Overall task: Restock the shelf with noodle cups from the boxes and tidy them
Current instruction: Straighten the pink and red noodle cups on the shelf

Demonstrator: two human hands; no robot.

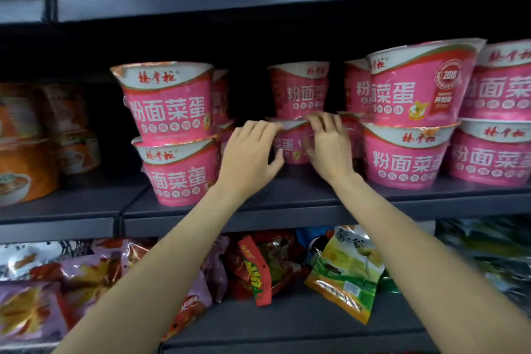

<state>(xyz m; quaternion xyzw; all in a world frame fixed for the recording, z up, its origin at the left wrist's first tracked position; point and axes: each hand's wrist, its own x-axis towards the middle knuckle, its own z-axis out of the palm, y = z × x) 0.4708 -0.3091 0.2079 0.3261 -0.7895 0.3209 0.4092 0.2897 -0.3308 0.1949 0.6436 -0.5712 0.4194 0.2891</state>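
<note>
Left hand [248, 159] and right hand [327, 146] both curled round the lower pink noodle cup [291, 146] of the middle stack, set back on the shelf [287, 198]; a second cup [300, 90] sits on top, with taller stacks either side

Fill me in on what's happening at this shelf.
A person is restocking pink noodle cups. Both hands are on the lower cup of a two-high stack set back in the middle of the shelf: the left hand grips its left side, the right hand its rim and right side. Fuller stacks stand forward on either side. No boxes are in view.
</note>
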